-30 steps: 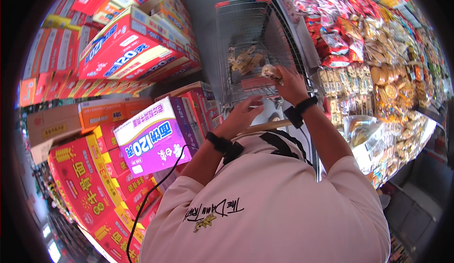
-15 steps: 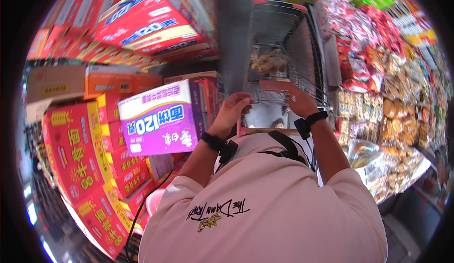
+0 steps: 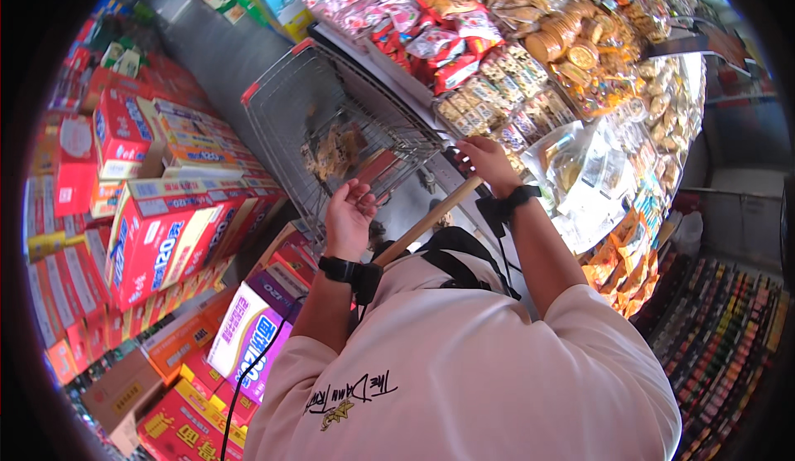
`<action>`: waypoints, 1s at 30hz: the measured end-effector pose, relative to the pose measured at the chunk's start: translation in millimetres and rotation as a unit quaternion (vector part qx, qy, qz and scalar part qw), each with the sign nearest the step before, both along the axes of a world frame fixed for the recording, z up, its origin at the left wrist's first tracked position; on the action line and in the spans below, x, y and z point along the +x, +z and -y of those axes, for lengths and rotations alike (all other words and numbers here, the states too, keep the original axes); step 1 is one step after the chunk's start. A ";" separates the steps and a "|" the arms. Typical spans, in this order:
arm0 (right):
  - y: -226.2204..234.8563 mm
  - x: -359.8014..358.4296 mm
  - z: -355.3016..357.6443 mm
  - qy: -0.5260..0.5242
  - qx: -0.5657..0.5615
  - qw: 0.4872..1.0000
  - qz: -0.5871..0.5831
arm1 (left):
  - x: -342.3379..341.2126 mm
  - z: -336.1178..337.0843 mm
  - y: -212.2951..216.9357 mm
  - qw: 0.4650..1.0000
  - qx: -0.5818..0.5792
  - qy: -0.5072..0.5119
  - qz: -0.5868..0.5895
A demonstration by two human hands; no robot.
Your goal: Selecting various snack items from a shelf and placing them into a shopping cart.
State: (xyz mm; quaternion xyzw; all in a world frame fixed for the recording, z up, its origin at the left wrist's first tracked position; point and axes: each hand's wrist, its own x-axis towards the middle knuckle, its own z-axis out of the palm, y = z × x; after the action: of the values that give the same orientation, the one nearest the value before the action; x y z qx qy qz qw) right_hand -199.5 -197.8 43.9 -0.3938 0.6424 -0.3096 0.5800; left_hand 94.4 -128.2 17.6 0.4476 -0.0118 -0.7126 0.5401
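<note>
Just beyond our left hand (image 3: pixel 351 215), loosely open and palm up, tan bagged goods (image 3: pixel 333 149) lie inside the wire cart (image 3: pixel 383 103). Our right hand (image 3: pixel 492 165) is by the end of a straight tan bar (image 3: pixel 431 218), fingers part-curled; we cannot tell whether it grips. Shiny wrapped snacks (image 3: pixel 499 86) sit beyond it.

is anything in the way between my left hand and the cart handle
Nothing visible: your left hand, loosely curled, is off toward the left end of the tan cart handle, with only an open gap showing between them. Your right hand is at the handle's right end; whether it touches is unclear.
</note>
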 end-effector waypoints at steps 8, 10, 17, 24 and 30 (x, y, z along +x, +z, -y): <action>-51.1 -86.6 7.2 0.063 -0.245 0.781 -0.571 | -74.0 22.1 24.1 0.999 0.036 -0.028 -0.027; -56.4 -92.7 15.4 0.140 -0.155 0.768 -0.606 | -91.2 24.7 27.0 0.998 0.042 -0.040 -0.022; -22.8 -91.1 20.1 0.047 -0.314 0.771 -0.552 | -126.3 12.9 29.7 0.995 0.020 -0.094 -0.001; 58.0 -39.0 -7.0 0.144 -0.352 0.924 0.022 | -173.2 21.9 68.3 0.823 -0.294 -0.092 0.477; 32.0 -36.9 36.4 0.247 -0.349 0.902 0.055 | -132.4 18.4 67.8 0.962 -0.178 -0.182 0.100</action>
State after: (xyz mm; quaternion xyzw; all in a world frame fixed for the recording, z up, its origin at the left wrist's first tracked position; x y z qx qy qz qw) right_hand -236.4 -234.1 75.9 -0.6992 0.3427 -0.3816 0.4980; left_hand -38.0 -146.6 85.4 0.4036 -0.2740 -0.7365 0.4686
